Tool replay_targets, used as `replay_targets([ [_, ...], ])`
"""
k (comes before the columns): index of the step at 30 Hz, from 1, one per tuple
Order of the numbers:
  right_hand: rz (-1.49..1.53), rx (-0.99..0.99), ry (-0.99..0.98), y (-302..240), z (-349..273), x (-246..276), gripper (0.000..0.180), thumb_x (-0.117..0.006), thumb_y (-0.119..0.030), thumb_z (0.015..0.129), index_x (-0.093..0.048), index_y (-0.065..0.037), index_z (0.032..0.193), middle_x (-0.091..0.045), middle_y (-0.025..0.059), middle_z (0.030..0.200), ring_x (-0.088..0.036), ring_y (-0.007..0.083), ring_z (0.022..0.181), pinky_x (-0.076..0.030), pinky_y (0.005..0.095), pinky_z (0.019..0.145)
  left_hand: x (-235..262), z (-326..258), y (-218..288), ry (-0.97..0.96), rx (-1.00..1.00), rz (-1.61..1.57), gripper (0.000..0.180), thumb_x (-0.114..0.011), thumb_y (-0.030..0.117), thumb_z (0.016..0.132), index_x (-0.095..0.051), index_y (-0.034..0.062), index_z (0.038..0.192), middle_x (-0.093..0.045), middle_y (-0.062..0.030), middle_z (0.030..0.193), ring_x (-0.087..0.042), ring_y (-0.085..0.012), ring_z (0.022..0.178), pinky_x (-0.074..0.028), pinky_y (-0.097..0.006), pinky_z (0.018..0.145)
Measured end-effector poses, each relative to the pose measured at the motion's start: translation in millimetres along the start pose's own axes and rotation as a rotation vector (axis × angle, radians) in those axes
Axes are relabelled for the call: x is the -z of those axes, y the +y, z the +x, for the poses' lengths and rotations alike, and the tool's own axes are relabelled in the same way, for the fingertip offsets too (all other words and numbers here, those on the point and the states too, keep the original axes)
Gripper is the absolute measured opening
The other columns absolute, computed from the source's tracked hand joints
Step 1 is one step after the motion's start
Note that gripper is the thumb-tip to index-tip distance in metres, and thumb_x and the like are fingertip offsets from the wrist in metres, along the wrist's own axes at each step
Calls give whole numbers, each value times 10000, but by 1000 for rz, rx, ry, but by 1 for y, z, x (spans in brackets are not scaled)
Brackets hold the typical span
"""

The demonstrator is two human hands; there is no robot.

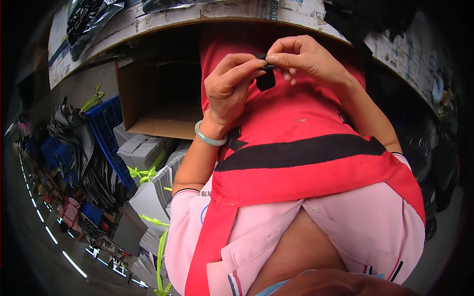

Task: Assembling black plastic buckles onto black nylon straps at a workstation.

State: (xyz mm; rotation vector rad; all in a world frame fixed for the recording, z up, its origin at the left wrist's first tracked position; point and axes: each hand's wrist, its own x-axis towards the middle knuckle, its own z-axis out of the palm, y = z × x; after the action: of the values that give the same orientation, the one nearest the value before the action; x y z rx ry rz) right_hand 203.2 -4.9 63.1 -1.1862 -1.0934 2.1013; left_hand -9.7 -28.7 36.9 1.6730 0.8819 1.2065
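My left hand (231, 86), with a pale green bangle (210, 138) on its wrist, and my right hand (302, 56) meet in front of my chest. Both pinch a small black piece (265, 78) between thumb and fingertips. The piece hangs a little below the fingers, and its upper part is hidden by them. Behind the hands is my red apron (296, 118), crossed by a black band, worn over a pink shirt (345, 222).
A table edge covered with worn cardboard (148, 22) curves along the top, with black bags (89, 19) on it. Below it are an open cardboard box (158, 106), a blue crate (106, 128), grey stacks tied with green straps (148, 163) and dark bundles (89, 158).
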Motion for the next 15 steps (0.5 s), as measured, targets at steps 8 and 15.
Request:
replay_targets([
  [8,-74,132,30,-4,-4,-10,154,-671,-151,899,-638,-16,964,-633,9,879,-579,54,799,-468,190,726,3,-5,7,-13,-79,14,323,-674,-156,756,-699,23,1024,-562,-111,1046,-656,-177,822,-562,-250,689],
  [15,30,255,182,11,5,-17,191,-705,-108,861,-575,-23,972,-644,30,867,-610,80,817,-507,222,761,5,-5,16,-23,36,34,281,-683,-146,752,-709,15,980,-583,-79,944,-623,-144,731,-525,-241,635],
])
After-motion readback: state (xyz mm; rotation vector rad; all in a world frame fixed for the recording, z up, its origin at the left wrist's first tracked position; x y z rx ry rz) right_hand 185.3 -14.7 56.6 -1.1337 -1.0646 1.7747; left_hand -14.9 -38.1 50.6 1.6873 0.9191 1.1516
